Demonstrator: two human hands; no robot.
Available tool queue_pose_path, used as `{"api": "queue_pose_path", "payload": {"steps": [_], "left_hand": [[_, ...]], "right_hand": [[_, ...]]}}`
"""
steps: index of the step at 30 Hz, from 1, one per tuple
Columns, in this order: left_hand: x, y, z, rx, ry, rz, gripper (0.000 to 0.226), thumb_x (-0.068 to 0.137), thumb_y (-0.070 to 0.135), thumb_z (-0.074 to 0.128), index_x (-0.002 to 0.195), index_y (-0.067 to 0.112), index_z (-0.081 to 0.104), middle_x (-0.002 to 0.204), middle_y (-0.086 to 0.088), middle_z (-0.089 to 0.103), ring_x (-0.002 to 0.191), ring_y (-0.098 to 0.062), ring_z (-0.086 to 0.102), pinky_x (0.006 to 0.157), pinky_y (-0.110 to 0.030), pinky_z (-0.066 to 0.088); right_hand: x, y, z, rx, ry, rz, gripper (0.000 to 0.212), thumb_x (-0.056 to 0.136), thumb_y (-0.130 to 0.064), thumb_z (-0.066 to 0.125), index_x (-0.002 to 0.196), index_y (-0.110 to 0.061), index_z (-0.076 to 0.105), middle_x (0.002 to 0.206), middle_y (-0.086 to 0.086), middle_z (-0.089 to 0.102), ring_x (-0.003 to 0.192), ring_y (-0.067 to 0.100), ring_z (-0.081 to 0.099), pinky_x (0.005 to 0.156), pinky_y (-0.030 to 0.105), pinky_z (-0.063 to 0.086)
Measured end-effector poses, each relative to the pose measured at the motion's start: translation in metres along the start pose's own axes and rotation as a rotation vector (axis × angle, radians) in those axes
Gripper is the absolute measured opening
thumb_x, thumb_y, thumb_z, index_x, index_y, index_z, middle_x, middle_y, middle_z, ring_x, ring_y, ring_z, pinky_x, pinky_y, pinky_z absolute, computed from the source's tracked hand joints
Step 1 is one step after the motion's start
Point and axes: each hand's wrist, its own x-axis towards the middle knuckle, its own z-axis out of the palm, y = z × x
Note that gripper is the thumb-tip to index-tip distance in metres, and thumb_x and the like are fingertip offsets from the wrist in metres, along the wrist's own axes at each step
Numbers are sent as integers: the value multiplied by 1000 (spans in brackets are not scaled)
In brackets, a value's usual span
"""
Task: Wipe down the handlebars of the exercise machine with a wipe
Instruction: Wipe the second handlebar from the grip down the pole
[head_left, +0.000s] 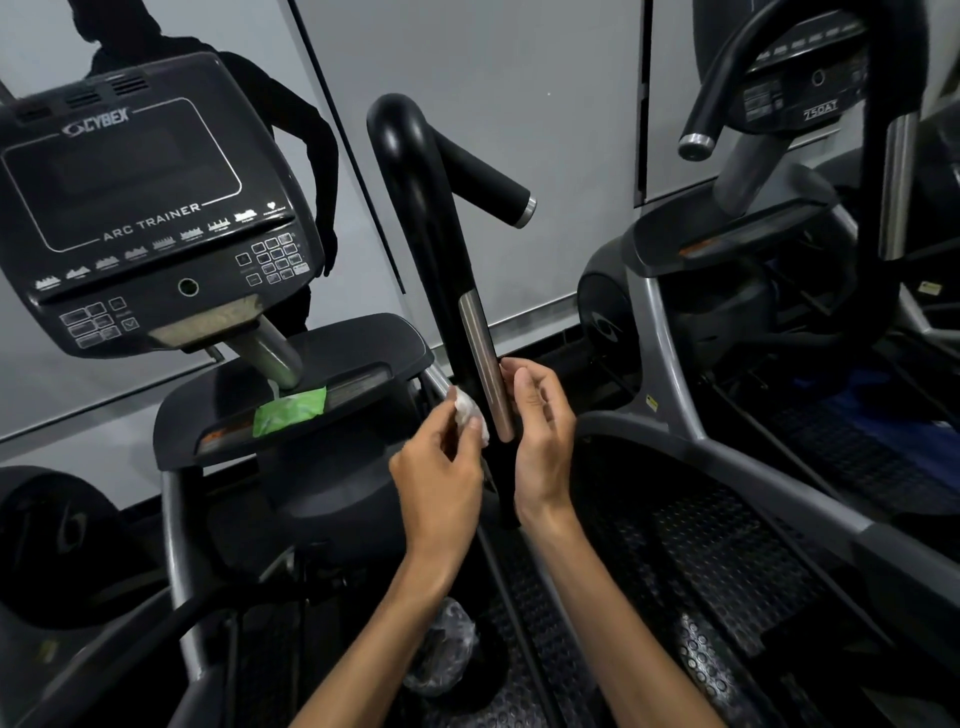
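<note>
A black upright handlebar (415, 197) with a metal sensor strip (485, 364) rises in the middle of the view, with a side grip (488, 176) branching right. My left hand (441, 478) pinches a crumpled white wipe (470, 413) against the left side of the bar, beside the strip's lower end. My right hand (540, 436) rests on the right side of the strip, fingers loosely curled along it and holding nothing.
The console (150, 218) marked Arc Trainer stands at left above a tray (363, 343) holding a green wipe packet (291, 410). A second machine with its own handlebar (727, 78) stands at right. Studded pedals (717, 561) lie below. A clear plastic bag (441, 649) lies near my forearms.
</note>
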Motion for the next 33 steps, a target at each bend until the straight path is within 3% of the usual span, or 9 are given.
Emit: {"api": "queue_pose_path", "payload": {"steps": [3,7,11,13,15,18,23,29,33], "left_hand": [[-16,-7,6,15,16,18,35,94,12,68,128,17,66,68,12,68,61,5,62,59,-6,44],[-8,-8,3,0,30,25,26,89,12,74,115,18,74,69,17,70,63,7,64,64,-10,45],[2,4,10,-68,148,78,39,88,9,75,126,17,68,84,35,67,78,9,66,75,-7,49],[-9,-3,13,-6,174,136,42,86,6,76,127,12,67,102,24,69,86,4,69,78,-10,51],[-23,-19,16,32,161,124,42,85,3,76,125,12,67,102,14,73,82,4,69,74,-7,50],[-26,-26,16,-24,137,76,40,85,-1,75,124,10,69,99,34,66,80,15,65,71,-2,47],[-2,-6,16,-1,268,252,33,86,-1,74,117,11,73,112,5,71,101,3,66,88,-11,50],[-23,-36,15,74,141,350,30,79,-10,77,105,7,78,95,-1,64,88,-2,61,75,-7,47],[-4,-29,12,45,212,326,26,82,-6,76,103,9,78,95,1,64,87,-2,62,72,-10,48]], "right_hand": [[0,-1,-2,3,-9,-2,25,99,-30,52,107,-15,70,103,-1,74,103,17,68,93,32,52],[0,-1,-1,-10,-7,-6,25,99,-31,52,107,-15,70,104,0,74,103,19,68,94,35,52],[-1,-2,0,-10,-7,-4,24,99,-31,52,105,-16,70,102,1,74,100,20,69,91,36,54],[0,-2,-2,-5,-6,4,25,99,-32,53,106,-16,70,104,5,74,103,25,69,94,43,54],[0,-1,-3,-5,-12,8,28,99,-36,54,108,-15,70,107,8,73,106,29,68,98,53,52],[1,-2,-3,-18,-19,14,30,99,-36,54,109,-13,70,107,10,73,106,33,68,99,61,50],[0,-3,-5,-24,-43,21,27,99,-37,56,108,-17,71,105,9,73,104,32,69,97,59,51],[1,-4,-6,-1,-50,36,23,98,-34,55,104,-19,71,104,8,73,103,32,68,93,47,53],[-2,-4,-4,0,-53,40,23,99,-33,56,106,-17,71,104,9,73,103,32,68,95,48,53]]}}
